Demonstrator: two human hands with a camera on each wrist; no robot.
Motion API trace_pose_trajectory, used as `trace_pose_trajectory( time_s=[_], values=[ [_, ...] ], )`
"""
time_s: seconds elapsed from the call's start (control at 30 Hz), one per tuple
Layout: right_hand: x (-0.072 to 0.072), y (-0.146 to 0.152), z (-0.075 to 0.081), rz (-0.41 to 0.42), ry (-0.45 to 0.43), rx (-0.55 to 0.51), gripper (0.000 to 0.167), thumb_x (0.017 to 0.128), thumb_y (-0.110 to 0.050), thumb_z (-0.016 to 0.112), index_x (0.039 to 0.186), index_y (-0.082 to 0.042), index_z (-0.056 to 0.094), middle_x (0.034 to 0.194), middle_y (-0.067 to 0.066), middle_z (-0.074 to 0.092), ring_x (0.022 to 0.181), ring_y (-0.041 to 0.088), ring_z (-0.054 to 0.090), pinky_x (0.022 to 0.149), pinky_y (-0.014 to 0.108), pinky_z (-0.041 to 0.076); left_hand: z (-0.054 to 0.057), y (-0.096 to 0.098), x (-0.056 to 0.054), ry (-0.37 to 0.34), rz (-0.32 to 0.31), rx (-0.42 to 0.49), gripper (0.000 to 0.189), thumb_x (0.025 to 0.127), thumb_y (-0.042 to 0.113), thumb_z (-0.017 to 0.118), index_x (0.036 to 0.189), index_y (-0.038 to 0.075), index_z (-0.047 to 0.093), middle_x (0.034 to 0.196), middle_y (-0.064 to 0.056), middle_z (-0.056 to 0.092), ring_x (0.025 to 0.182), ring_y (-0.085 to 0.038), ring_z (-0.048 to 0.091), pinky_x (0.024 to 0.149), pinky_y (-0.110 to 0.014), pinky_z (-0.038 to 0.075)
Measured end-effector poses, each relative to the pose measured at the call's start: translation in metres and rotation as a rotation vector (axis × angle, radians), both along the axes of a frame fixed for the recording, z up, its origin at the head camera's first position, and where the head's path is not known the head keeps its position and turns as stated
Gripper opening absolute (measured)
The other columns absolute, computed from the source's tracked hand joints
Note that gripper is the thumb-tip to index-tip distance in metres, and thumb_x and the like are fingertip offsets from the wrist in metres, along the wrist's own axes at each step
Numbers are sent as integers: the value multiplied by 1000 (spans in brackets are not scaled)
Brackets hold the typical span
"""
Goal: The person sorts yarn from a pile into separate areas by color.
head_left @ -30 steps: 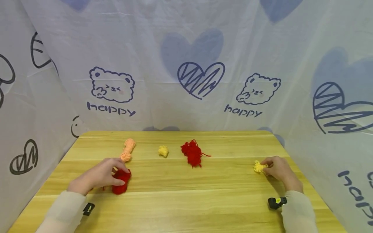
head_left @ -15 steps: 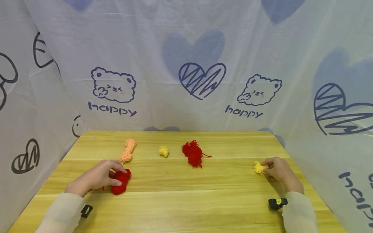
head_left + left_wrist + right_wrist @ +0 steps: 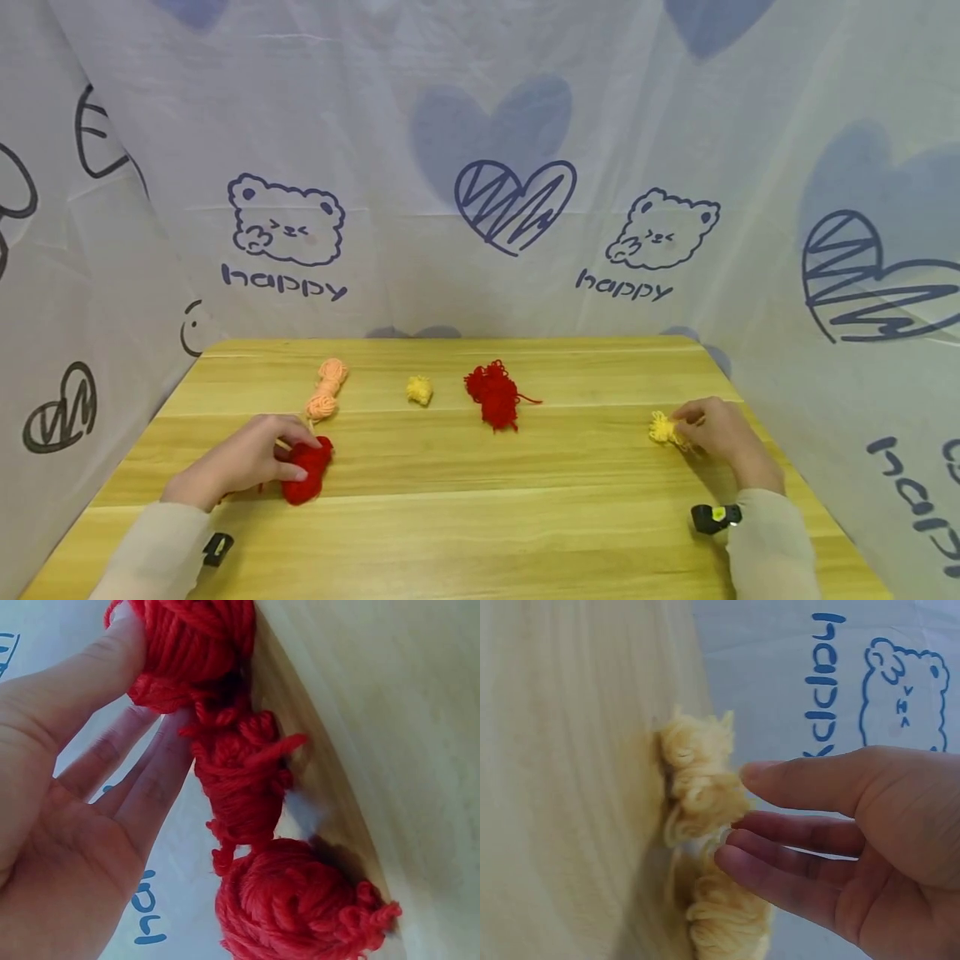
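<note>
At the table's left, my left hand (image 3: 243, 458) holds a red yarn bundle (image 3: 309, 477) between thumb and fingers. The left wrist view shows the thumb on the upper red bundle (image 3: 191, 645), fingers behind it. Below that are a knotted red clump (image 3: 240, 784) and a rounder red ball (image 3: 300, 904), mostly hidden under the hand from the head. On the right, my right hand (image 3: 727, 437) pinches the edge of a yellow yarn tuft (image 3: 663, 428). In the right wrist view, another yellow clump (image 3: 731, 915) lies below that tuft (image 3: 701, 776), close to the fingers.
A peach yarn skein (image 3: 327, 389) lies just beyond my left hand. Farther back on the wooden table (image 3: 480, 533) are a small yellow yarn tuft (image 3: 419, 390) and a loose red yarn heap (image 3: 495, 396) trailing one strand. Printed white cloth (image 3: 397, 250) encloses the back and sides.
My left hand has drawn back very slightly toward the left, its thumb and fingers still at the red yarn. The right hand stays at the yellow tuft almost unmoved.
</note>
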State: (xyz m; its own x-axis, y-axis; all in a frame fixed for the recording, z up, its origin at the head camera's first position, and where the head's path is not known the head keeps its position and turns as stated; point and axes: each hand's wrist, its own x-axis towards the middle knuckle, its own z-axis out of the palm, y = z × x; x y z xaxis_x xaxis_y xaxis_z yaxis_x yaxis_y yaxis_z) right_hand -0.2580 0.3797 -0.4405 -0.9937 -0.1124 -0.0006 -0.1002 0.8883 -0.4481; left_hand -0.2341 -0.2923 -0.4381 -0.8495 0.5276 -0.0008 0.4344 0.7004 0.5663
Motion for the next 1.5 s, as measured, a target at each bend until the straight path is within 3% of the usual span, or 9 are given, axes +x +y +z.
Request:
trace_pose_trajectory(
  time_s=[0.17, 0.33, 0.67, 1.23, 1.5],
  values=[
    [3, -5, 9, 14, 86, 8, 22, 98, -10, 67, 114, 4, 74, 108, 27, 74, 90, 40, 73, 73, 47, 61, -2, -1, 1, 7, 2, 4, 31, 80, 15, 88, 109, 9, 78, 109, -9, 73, 96, -20, 68, 83, -43, 63],
    [4, -20, 17, 45, 131, -3, 22, 99, -14, 68, 114, 0, 75, 110, 24, 75, 92, 37, 72, 75, 48, 61, -4, 0, 0, 11, 8, 6, 31, 80, 14, 88, 109, 8, 79, 110, -10, 74, 96, -22, 69, 81, -41, 63],
    [-6, -58, 22, 133, 90, -114, 21, 99, -16, 70, 114, -4, 77, 113, 17, 76, 91, 25, 70, 69, 28, 57, -3, 2, -3, 27, 13, -2, 30, 79, 14, 88, 108, 10, 79, 109, -9, 75, 96, -22, 69, 80, -38, 64],
    [-34, -168, 30, 358, 102, -303, 18, 96, -10, 71, 113, -6, 78, 118, 19, 75, 95, 27, 73, 78, 33, 62, -6, 0, 0, 5, 31, 17, 32, 77, 12, 89, 107, 8, 78, 108, -10, 74, 94, -23, 70, 77, -35, 64],
    [-42, -204, 21, 370, 99, -379, 20, 94, -7, 72, 113, -2, 77, 118, 19, 75, 94, 29, 73, 77, 31, 63, -6, 0, -1, -7, 26, 17, 30, 78, 13, 89, 107, 9, 79, 109, -10, 74, 95, -22, 70, 77, -33, 64]
  ],
)
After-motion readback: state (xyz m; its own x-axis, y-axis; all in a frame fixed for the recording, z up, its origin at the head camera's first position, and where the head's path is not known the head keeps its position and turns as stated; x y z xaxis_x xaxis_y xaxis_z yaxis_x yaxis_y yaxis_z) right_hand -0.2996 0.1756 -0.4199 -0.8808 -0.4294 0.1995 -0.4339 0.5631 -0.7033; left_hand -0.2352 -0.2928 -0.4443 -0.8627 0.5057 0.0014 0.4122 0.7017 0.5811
